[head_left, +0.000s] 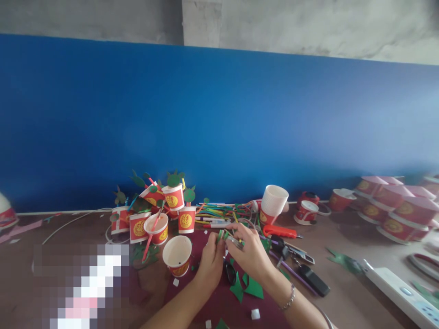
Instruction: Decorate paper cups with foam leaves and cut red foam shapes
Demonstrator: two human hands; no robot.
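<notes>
My left hand [211, 258] pinches a small piece of green paper [221, 235] between closed fingers, above a dark red mat [202, 315]. Close against it, my right hand [248, 251] is closed around a slim grey tool [235, 241], whose tip reaches the green paper; its kind cannot be made out. A black loop [230, 273], perhaps a scissor handle, shows below the hands. Green paper scraps [253, 287] and small white squares [255, 314] lie on the mat. Left of my hands stands an open paper cup [177, 251].
Red and white cups with green paper shapes [173, 196] cluster at back left. Behind my hands are coloured straws [216, 211], a cup stack [274, 201] and an orange cutter [280, 231]. Keys [312, 278], a power strip [401, 292] and pink-topped cups [394, 205] lie right.
</notes>
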